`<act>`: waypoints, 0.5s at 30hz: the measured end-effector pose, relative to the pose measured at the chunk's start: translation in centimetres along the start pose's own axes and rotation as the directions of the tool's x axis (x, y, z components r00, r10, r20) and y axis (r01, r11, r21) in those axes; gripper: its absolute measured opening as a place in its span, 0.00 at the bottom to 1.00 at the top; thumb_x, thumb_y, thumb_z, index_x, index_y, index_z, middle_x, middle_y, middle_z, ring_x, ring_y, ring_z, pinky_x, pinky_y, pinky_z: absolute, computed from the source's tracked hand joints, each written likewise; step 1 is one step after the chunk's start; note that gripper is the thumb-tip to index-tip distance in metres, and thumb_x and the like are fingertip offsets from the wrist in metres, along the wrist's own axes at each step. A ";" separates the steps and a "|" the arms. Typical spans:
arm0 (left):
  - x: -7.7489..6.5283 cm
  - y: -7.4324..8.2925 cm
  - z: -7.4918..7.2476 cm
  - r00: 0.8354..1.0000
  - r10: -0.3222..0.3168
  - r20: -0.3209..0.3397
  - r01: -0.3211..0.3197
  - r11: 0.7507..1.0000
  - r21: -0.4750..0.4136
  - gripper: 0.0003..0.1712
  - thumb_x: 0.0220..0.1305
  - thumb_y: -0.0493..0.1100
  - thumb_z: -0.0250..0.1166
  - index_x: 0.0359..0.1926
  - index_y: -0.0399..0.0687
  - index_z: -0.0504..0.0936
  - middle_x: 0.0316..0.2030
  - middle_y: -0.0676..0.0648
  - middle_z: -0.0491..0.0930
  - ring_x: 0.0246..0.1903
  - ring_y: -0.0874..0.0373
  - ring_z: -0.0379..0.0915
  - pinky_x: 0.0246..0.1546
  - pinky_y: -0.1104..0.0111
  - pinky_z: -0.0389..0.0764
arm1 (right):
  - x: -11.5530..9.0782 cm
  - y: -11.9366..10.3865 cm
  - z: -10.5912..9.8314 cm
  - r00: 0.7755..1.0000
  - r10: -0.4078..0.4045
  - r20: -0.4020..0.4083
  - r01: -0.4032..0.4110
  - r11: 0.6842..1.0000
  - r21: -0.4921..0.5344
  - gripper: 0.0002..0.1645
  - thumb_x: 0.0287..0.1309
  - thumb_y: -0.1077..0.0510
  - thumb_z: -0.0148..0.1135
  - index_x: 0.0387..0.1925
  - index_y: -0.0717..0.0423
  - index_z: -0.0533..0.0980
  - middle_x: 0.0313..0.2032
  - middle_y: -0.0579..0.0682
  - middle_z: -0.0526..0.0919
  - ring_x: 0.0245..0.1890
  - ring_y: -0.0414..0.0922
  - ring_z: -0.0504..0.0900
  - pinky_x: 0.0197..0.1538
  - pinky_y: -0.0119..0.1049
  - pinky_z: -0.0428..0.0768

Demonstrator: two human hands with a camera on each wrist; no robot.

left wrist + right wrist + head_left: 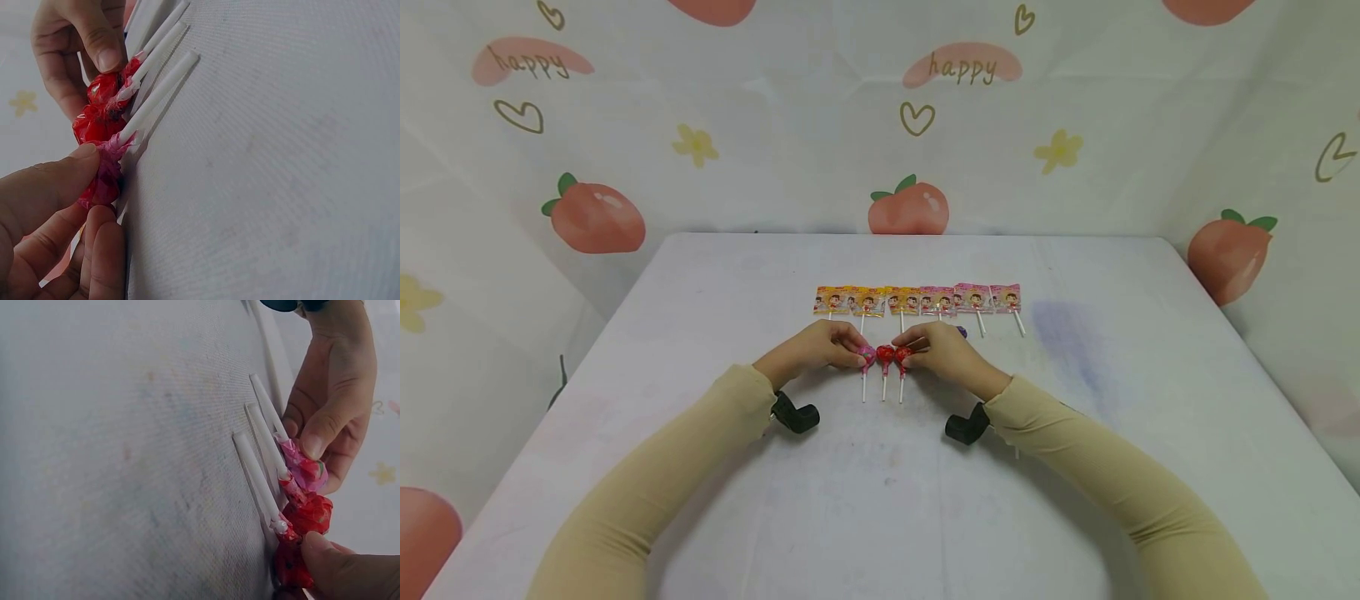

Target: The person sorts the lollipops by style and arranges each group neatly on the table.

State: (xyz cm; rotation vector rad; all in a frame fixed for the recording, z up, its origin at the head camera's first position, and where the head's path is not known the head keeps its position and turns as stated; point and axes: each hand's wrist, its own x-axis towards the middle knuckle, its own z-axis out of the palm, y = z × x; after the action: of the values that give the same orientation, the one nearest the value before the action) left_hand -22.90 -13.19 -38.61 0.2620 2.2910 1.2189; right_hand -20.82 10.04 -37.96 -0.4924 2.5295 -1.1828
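Observation:
Three lollipops lie side by side on the white table, sticks toward the person. My left hand point(816, 348) pinches the head of the pink-wrapped lollipop point(868, 355) between thumb and fingers. At the other end, my right hand point(953, 353) grips the head of a red-wrapped lollipop point(290, 565). Between them sits another red-wrapped lollipop point(885, 354), its head pressed against its neighbours. In the left wrist view the pink wrapper's twisted neck point(115, 147) shows beside the thumb. Fingers cover parts of both outer heads.
Behind the hands runs a row of flat-packed lollipops, yellow packets point(868, 302) on the left and pink packets point(973, 298) on the right. A dark blue item point(962, 332) peeks out behind the right hand. A white stick end point(1017, 453) shows under the right sleeve.

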 end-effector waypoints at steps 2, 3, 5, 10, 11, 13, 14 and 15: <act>0.0 0.0 0.0 1.000 -0.002 0.000 0.002 1.000 -0.001 0.16 0.57 0.40 0.71 0.46 0.41 0.81 0.36 0.49 0.81 0.34 0.61 0.73 0.35 0.72 0.75 | 0.0 0.0 0.0 1.000 0.003 0.004 -0.003 1.000 0.005 0.18 0.55 0.65 0.68 0.50 0.61 0.81 0.50 0.59 0.83 0.51 0.52 0.83 0.55 0.43 0.78; 0.0 0.0 0.0 1.000 -0.003 0.001 0.003 1.000 -0.002 0.16 0.57 0.40 0.71 0.46 0.41 0.82 0.36 0.49 0.81 0.34 0.61 0.73 0.35 0.72 0.76 | 0.0 0.0 0.0 1.000 0.005 0.004 -0.005 1.000 0.007 0.18 0.55 0.65 0.68 0.50 0.60 0.81 0.50 0.59 0.83 0.51 0.52 0.83 0.55 0.43 0.78; 0.1 0.0 0.0 1.000 -0.006 0.003 0.006 1.000 -0.003 0.15 0.57 0.40 0.71 0.46 0.42 0.81 0.36 0.49 0.80 0.34 0.61 0.73 0.35 0.72 0.76 | 0.0 0.0 -0.1 1.000 0.008 0.005 -0.008 1.000 0.013 0.19 0.55 0.65 0.68 0.50 0.60 0.81 0.51 0.58 0.83 0.52 0.52 0.82 0.55 0.43 0.78; 0.2 0.0 0.0 1.000 -0.014 0.001 0.014 1.000 -0.001 0.15 0.57 0.39 0.71 0.46 0.42 0.82 0.36 0.49 0.80 0.34 0.60 0.72 0.35 0.72 0.75 | -0.2 0.0 -0.3 1.000 0.016 -0.011 -0.016 1.000 0.005 0.19 0.57 0.63 0.67 0.51 0.56 0.81 0.52 0.56 0.83 0.53 0.51 0.82 0.55 0.44 0.78; 0.2 0.0 -0.1 1.000 -0.014 0.001 0.014 1.000 -0.001 0.16 0.57 0.40 0.71 0.46 0.42 0.82 0.36 0.49 0.80 0.34 0.60 0.72 0.35 0.72 0.75 | -0.3 0.0 -0.4 1.000 0.014 -0.020 -0.014 1.000 -0.001 0.19 0.57 0.63 0.67 0.51 0.56 0.81 0.53 0.55 0.83 0.53 0.51 0.82 0.55 0.44 0.78; 0.2 -0.1 -0.1 1.000 -0.014 0.003 0.014 1.000 0.002 0.16 0.57 0.39 0.71 0.46 0.42 0.81 0.36 0.49 0.80 0.34 0.60 0.72 0.35 0.72 0.75 | -0.4 -0.2 -0.8 0.999 0.010 -0.038 -0.010 1.000 -0.009 0.19 0.57 0.63 0.67 0.52 0.55 0.81 0.54 0.54 0.82 0.54 0.50 0.81 0.54 0.45 0.78; 0.2 -0.1 -0.1 1.000 -0.014 0.003 0.014 1.000 0.000 0.16 0.57 0.39 0.71 0.46 0.42 0.82 0.36 0.49 0.80 0.34 0.60 0.72 0.35 0.72 0.75 | -0.5 -0.3 -1.0 0.999 0.008 -0.049 -0.008 1.000 -0.010 0.20 0.57 0.63 0.67 0.53 0.55 0.80 0.54 0.53 0.82 0.54 0.50 0.81 0.54 0.45 0.78; 0.2 -0.1 0.0 1.000 -0.014 0.003 0.014 1.000 -0.004 0.16 0.57 0.39 0.71 0.46 0.41 0.82 0.36 0.49 0.80 0.34 0.60 0.72 0.35 0.72 0.75 | -0.7 -0.4 -1.4 0.998 0.002 -0.057 -0.003 1.000 -0.006 0.20 0.57 0.64 0.66 0.53 0.55 0.80 0.55 0.54 0.81 0.55 0.51 0.81 0.54 0.46 0.78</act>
State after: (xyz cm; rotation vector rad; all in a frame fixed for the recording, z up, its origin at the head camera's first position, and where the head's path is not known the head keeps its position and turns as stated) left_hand -23.11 -13.18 -38.74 0.2456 2.2842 1.2148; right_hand -20.72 10.99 -36.71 -0.4628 2.5817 -1.2055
